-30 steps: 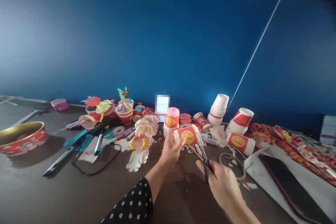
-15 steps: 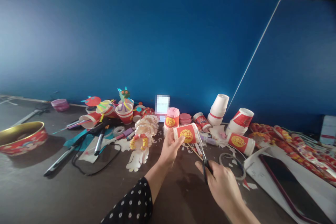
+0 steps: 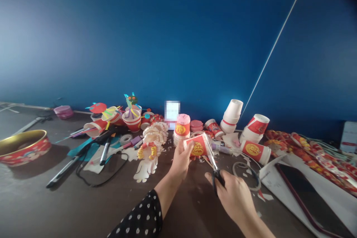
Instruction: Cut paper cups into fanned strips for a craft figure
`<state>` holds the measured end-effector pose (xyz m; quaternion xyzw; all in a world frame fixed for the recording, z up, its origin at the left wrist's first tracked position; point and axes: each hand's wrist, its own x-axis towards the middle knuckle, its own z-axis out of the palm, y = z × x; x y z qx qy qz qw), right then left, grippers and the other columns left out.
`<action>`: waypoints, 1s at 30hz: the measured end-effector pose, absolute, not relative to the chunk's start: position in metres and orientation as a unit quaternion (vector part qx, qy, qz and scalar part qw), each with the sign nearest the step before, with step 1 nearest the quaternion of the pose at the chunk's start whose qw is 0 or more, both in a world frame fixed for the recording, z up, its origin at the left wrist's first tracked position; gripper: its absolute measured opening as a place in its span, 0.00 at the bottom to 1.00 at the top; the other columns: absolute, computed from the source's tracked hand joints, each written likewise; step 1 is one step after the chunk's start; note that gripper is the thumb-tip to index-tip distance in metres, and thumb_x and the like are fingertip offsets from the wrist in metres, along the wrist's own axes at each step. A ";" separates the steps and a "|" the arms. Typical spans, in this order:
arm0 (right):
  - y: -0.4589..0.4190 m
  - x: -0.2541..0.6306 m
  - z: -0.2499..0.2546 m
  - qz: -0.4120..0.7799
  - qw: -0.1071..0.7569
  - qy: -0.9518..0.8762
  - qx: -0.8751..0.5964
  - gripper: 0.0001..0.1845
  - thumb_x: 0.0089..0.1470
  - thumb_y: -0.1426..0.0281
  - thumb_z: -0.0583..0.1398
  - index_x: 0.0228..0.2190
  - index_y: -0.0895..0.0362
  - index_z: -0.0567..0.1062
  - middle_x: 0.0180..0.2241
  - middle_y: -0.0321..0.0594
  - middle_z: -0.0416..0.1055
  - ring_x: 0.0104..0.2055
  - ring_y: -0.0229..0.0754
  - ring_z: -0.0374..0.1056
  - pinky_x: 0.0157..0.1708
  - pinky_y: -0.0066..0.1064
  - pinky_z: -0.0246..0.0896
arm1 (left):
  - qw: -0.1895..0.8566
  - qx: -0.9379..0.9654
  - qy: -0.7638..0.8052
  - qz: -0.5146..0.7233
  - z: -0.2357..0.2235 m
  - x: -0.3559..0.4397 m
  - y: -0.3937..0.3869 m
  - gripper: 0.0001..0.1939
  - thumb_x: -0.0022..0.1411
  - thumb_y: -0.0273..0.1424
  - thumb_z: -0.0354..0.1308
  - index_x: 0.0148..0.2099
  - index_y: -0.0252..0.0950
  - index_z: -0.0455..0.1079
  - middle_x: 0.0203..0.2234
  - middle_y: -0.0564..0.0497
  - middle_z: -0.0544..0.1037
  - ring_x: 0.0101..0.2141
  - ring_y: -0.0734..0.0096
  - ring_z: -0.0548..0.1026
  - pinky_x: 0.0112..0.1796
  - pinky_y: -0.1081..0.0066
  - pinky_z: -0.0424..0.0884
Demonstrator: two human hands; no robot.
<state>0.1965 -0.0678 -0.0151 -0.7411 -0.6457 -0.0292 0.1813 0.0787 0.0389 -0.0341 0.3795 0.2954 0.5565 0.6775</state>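
Note:
My left hand [image 3: 180, 160] grips a red and white paper cup [image 3: 198, 145] with a yellow emblem, tilted sideways with its rim toward the right. In my right hand [image 3: 232, 192] is a pair of scissors [image 3: 215, 169], my fingers closed round the black handles. The blades lie against the cup's rim. Just behind the held cup stands another paper cup [image 3: 182, 130] with a pink top. A frilled white paper piece [image 3: 153, 137] with yellow and red trim lies left of my left hand.
Stacked white cups [image 3: 232, 115] stand at the back, with a cup lying on its side [image 3: 255, 151] farther right. A dark phone [image 3: 309, 197] rests on white paper at right. Pens [image 3: 63, 171], a black cord [image 3: 96, 184] and a gold-lined round tin [image 3: 25, 147] are at left.
The held cup has turned and tipped slightly, its rim edge now lower at the right. My right hand and the scissors have shifted a little left.

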 end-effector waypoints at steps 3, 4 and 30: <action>-0.067 0.198 -0.015 -0.034 0.194 -0.639 -0.744 0.22 0.54 0.55 0.49 0.17 0.55 0.65 0.15 0.37 0.69 0.21 0.41 0.68 0.20 0.25 0.47 | 0.675 0.389 0.305 0.548 -0.037 0.081 0.037 0.19 0.48 0.41 0.58 0.39 0.37 0.59 0.26 0.52 0.70 0.22 0.75 0.69 0.19 0.78 0.61; -0.067 0.198 -0.015 -0.033 0.198 -0.638 -0.744 0.22 0.53 0.54 0.49 0.16 0.55 0.65 0.15 0.37 0.69 0.21 0.41 0.68 0.20 0.25 0.47 | 0.674 0.391 0.306 0.547 -0.038 0.081 0.037 0.19 0.47 0.41 0.58 0.38 0.37 0.59 0.26 0.52 0.69 0.23 0.75 0.69 0.20 0.78 0.61; -0.067 0.197 -0.018 0.004 0.224 -0.635 -0.739 0.21 0.53 0.57 0.49 0.15 0.54 0.62 0.14 0.37 0.68 0.19 0.40 0.66 0.19 0.25 0.46 | 0.647 0.414 0.274 0.579 -0.041 0.079 0.041 0.18 0.48 0.37 0.59 0.40 0.37 0.59 0.28 0.53 0.69 0.26 0.77 0.68 0.24 0.78 0.61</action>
